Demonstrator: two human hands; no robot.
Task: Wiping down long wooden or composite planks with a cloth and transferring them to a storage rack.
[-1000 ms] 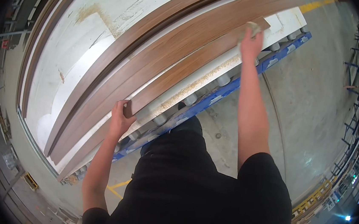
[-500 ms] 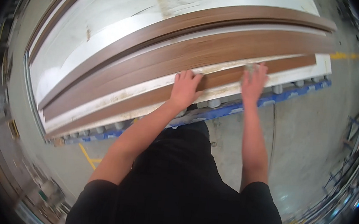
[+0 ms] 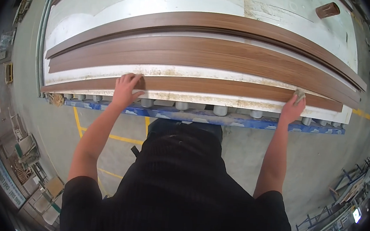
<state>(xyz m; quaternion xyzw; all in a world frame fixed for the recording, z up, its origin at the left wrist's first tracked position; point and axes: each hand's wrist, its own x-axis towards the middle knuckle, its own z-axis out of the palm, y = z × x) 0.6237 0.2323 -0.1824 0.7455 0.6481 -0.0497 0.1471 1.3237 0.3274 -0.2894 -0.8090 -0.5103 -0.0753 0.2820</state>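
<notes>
— So where are the hands now?

— Both are on the nearest brown wood strip (image 3: 222, 88), the front one of several long strips lying on the white table (image 3: 115, 10). The left hand (image 3: 126, 91) lies flat on the strip with fingers spread, pressing down near its left part. The right hand (image 3: 292, 108) is closed around a small pale pad (image 3: 299, 96), held against the strip close to its right end.

— Anything different from a moment ago?

— Yes. Half a second back the two hands sat close together near the middle of the strip; now they are well apart, the right one having slid out toward the end. I'd judge that as a rubbing stroke carried along the face, with the left hand steadying the piece.

— And around them?

— More brown strips (image 3: 208, 56) lie behind, a brown cylinder (image 3: 327, 10) rests at the table's far right corner, and a blue frame (image 3: 202, 116) with pale rollers runs under the near edge.
</notes>
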